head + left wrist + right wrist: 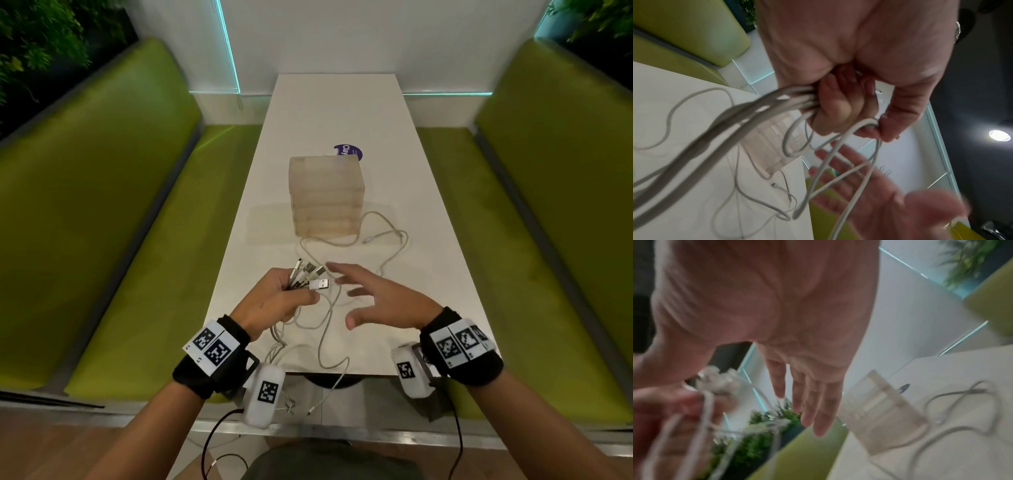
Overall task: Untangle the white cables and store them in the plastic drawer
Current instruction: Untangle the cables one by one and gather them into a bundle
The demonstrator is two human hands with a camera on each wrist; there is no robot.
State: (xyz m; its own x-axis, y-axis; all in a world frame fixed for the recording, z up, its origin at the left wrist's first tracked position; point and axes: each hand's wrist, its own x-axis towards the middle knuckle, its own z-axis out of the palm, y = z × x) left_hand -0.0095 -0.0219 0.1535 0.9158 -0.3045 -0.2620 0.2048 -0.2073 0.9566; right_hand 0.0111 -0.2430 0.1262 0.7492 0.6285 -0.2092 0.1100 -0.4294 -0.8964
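your left hand (pixel 274 301) grips the white cables (pixel 310 279) by their plugs over the desk's near edge, right hand (pixel 380 301) spread empty; loops remain tangled, plastic drawer (pixel 325 197) mid-desk unfilled.

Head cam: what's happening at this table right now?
A person is sorting white cables. The left hand grips a bunch of them just behind their USB plugs, and the rest trail across the white table and over its near edge. The right hand hovers open beside the plugs, holding nothing. The plastic drawer unit stands behind, its drawers closed; nothing looks stored yet.
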